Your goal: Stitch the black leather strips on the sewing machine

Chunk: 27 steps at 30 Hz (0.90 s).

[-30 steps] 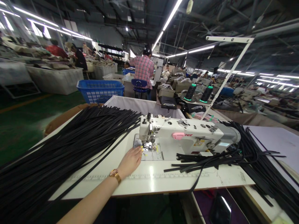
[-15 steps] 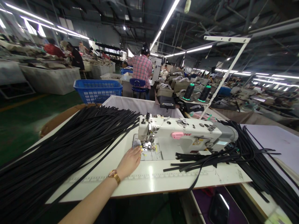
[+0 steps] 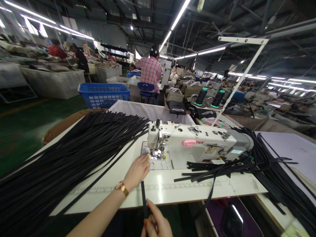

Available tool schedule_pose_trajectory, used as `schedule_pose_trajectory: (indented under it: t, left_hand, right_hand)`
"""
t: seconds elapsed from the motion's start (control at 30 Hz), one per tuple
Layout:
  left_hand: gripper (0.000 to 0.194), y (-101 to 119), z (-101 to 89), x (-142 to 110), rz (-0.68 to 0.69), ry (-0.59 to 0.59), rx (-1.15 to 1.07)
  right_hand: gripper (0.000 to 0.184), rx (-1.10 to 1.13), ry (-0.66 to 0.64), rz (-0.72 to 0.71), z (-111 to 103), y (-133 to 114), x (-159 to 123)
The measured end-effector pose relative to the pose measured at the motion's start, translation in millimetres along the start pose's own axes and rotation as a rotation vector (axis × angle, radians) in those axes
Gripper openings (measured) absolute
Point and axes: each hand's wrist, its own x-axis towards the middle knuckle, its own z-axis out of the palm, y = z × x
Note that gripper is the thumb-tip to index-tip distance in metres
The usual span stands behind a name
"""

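My left hand, with a gold watch on its wrist, lies flat on the sewing machine's bed. Its stretched fingers reach to just left of the presser foot; I see nothing held in them, though the underside is hidden. At the table's front edge, my right hand pinches a narrow black strap between thumb and fingers. The strap's free end points up toward my left hand, apart from it. The white sewing machine stands just beyond both hands.
A large pile of black straps covers the table's left side. More straps lie at the right. A printed ruler runs along the front. Thread cones, a blue basket and a seated person are behind.
My right hand has come into view from below, holding a black strap. My left hand stays beside the presser foot, and the view has shifted slightly.
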Motion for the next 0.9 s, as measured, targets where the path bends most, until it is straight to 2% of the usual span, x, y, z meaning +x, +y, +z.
schedule_pose_trajectory:
  t: [0.07, 0.13, 0.3, 0.4, 0.53, 0.67, 0.9]
  left_hand:
    - [0.038, -1, -1.3, -1, -0.037, 0.029, -0.008]
    - [0.036, -2, -3.2, -1, -0.075, 0.065, -0.024]
    - [0.032, -2, -4.6, 0, -0.066, 0.101, -0.085]
    - [0.032, -4, -1.8, -1, -0.045, 0.083, -0.083]
    - [0.036, -4, -0.1, 0, 0.017, 0.008, -0.035]
    - [0.037, -2, -2.4, 2, 0.039, -0.052, 0.008]
    - [0.038, -2, -2.8, 2, 0.03, -0.079, 0.016]
  right_hand:
    - [0.057, 0.012, 0.109, -0.071, -9, -5, 21]
    - [0.052, 0.052, 0.164, -0.094, -18, -13, 44]
    - [0.044, 0.149, 0.162, -0.078, -32, -27, 100]
    - [0.037, 0.201, 0.163, -0.017, -32, -26, 120]
    - [0.026, 0.221, 0.188, 0.075, -31, -27, 132]
    - [0.014, 0.237, 0.167, 0.05, -31, -31, 139]
    - [0.018, 0.197, 0.143, 0.053, -33, -34, 136]
